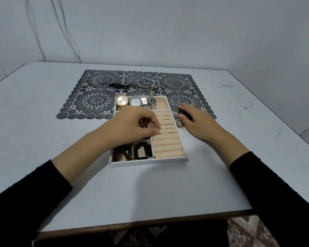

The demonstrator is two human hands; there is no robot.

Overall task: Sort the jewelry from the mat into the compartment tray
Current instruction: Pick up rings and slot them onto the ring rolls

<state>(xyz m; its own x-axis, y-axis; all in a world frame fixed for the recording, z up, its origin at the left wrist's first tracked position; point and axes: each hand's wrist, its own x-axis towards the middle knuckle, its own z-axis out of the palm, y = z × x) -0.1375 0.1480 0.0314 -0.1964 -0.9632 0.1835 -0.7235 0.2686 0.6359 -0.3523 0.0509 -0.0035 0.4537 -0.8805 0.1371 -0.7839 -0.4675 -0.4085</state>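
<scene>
A white compartment tray (148,162) lies at the front edge of a dark lace mat (96,100). Its back row holds a gold watch (122,100), a silver watch (138,101) and a small dark-faced watch (152,100). Two bead bracelets (143,150) fill the front left compartments. Several rings (166,119) sit in the beige ring rolls (168,145). My left hand (137,123) hovers over the tray with curled fingers, its fingertips pinching a small ring at the rolls. My right hand (194,122) rests on the mat right of the tray and holds a dark piece (185,113) between thumb and fingers.
On the mat's far half lie a black band (114,85), a pile of silver chains (144,84) and small loose rings (175,83). A bit of silver chain (178,123) shows by my right thumb. The grey table (43,122) stands against a wall.
</scene>
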